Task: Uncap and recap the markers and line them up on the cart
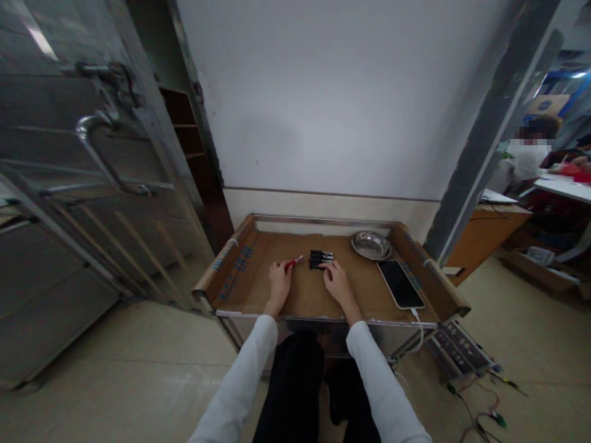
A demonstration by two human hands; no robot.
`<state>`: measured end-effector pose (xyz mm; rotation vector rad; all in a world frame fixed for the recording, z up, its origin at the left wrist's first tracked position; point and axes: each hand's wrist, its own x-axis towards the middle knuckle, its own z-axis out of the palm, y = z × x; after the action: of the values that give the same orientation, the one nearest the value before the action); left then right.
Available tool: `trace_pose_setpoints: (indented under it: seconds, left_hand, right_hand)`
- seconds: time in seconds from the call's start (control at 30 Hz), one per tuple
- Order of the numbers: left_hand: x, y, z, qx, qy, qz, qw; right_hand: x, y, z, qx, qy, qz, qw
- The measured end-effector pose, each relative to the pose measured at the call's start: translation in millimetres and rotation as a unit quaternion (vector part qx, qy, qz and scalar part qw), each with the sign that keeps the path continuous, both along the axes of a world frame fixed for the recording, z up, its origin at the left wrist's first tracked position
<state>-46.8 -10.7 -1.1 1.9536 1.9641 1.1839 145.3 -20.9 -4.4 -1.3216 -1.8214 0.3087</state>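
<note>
Brown cardboard (pixel 305 296) spreads beneath both grips. The right hand (pixel 336 280) meets the black pieces (pixel 318 259) just ahead; at this size I cannot tell whether it pinches one. Each should be light, stiff, perhaps slick, best taken mid-body. The left hand (pixel 279 282) is clamped on a red tool (pixel 290 264), likely light, its tip jutting right.

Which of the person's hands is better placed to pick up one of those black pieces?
Probably the right hand: it is right at the black pieces, while the left hand is farther away and holds a small red item.
</note>
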Motion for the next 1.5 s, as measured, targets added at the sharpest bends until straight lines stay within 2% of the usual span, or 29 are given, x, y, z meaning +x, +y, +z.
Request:
trace_pose_setpoints:
  seconds: [0.13, 0.23, 0.3, 0.37, 0.5, 0.63, 0.73, 0.83, 0.93, 1.0, 1.07, 1.13, 1.2, 1.27, 1.33, 1.43, 1.5]
  left_hand:
    - [-5, -13, 4.5, -0.003, -0.072, -0.197, 0.978]
    - [10, -21, 14.1, 0.001, -0.092, -0.288, 0.953]
    - [25, -22, 22.5, 0.008, -0.112, -0.306, 0.946]
    - [39, -20, 31.6, 0.015, -0.116, -0.317, 0.941]
    - [57, -15, 47.5, 0.041, -0.132, -0.316, 0.939]
    - [62, -9, 58.5, 0.058, -0.167, -0.298, 0.938]
    - [59, -6, 64.8, 0.081, -0.183, -0.273, 0.941]
    - [53, -7, 68.0, 0.095, -0.200, -0.262, 0.939]
    - [42, -10, 63.4, 0.100, -0.232, -0.225, 0.941]
    - [33, -12, 53.9, 0.084, -0.256, -0.187, 0.945]
    - [25, -12, 40.1, 0.039, -0.272, -0.175, 0.946]
    - [20, -12, 25.0, -0.009, -0.259, -0.203, 0.944]
    - [19, -10, 12.1, -0.037, -0.204, -0.225, 0.952]
    - [21, -7, 3.5, -0.050, -0.140, -0.224, 0.963]
    - [26, -3, -0.6, -0.039, -0.083, -0.207, 0.974]
    - [33, 3, -1.7, -0.010, -0.037, -0.183, 0.982]
    - [35, 4, -1.3, -0.001, -0.037, -0.175, 0.984]
  right_hand:
    - [0, 4, -0.6, -0.030, 0.150, 0.030, 0.988]
    - [0, 4, 1.5, -0.094, 0.249, 0.066, 0.962]
    - [3, 2, 3.0, -0.149, 0.317, 0.097, 0.932]
    - [7, -1, 4.1, -0.196, 0.395, 0.122, 0.889]
    - [15, -7, 6.3, -0.248, 0.509, 0.141, 0.812]
    - [18, -8, 9.1, -0.276, 0.564, 0.143, 0.765]
    - [18, -8, 9.8, -0.284, 0.578, 0.146, 0.751]
    - [19, -8, 8.1, -0.290, 0.565, 0.146, 0.758]
    - [20, -6, 3.9, -0.277, 0.560, 0.133, 0.769]
    - [21, -4, 0.5, -0.258, 0.562, 0.118, 0.777]
    - [21, -2, -2.5, -0.237, 0.566, 0.106, 0.783]
    - [20, -1, -4.7, -0.218, 0.566, 0.097, 0.789]
    - [19, -1, -5.7, -0.203, 0.556, 0.091, 0.801]
    - [17, -2, -5.8, -0.194, 0.524, 0.091, 0.824]
    - [15, -4, -5.3, -0.187, 0.458, 0.096, 0.864]
    - [9, -8, -3.7, -0.142, 0.302, 0.105, 0.937]
    - [5, -10, -2.6, -0.087, 0.192, 0.115, 0.971]
